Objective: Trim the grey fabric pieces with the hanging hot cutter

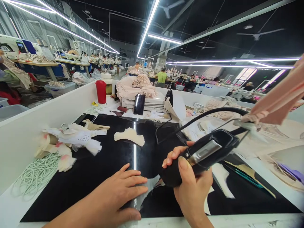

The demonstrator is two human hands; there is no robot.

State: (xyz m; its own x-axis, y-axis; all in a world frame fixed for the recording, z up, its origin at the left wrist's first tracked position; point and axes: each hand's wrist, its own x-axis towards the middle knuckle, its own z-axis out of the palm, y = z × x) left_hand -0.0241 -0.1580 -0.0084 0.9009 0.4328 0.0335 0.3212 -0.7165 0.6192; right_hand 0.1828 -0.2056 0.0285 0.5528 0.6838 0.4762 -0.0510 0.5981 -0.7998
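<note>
My right hand [192, 190] is wrapped round a black corded hand tool [201, 156] with a silver lever on its side. The tool's narrow tip points down and left, close to a thin translucent sheet [144, 193] on the black mat [95, 190]. Whether the tip touches the sheet I cannot tell. Flat beside it lies my left hand [121, 190], fingers stretched out, with the fingertips at the sheet's left edge. Beyond both hands a cream shaped fabric piece [129, 136] rests on the mat. White cut pieces [223, 180] lie right of my right hand, partly hidden.
A green cord bundle [39, 174] and white labelled scraps [80, 137] lie at left. At the back stand a red cup [101, 91], a phone [139, 104] and a white machine [154, 103] under pink garments. Teal-handled tweezers [249, 179] lie right. The tool's cable [213, 110] arches overhead.
</note>
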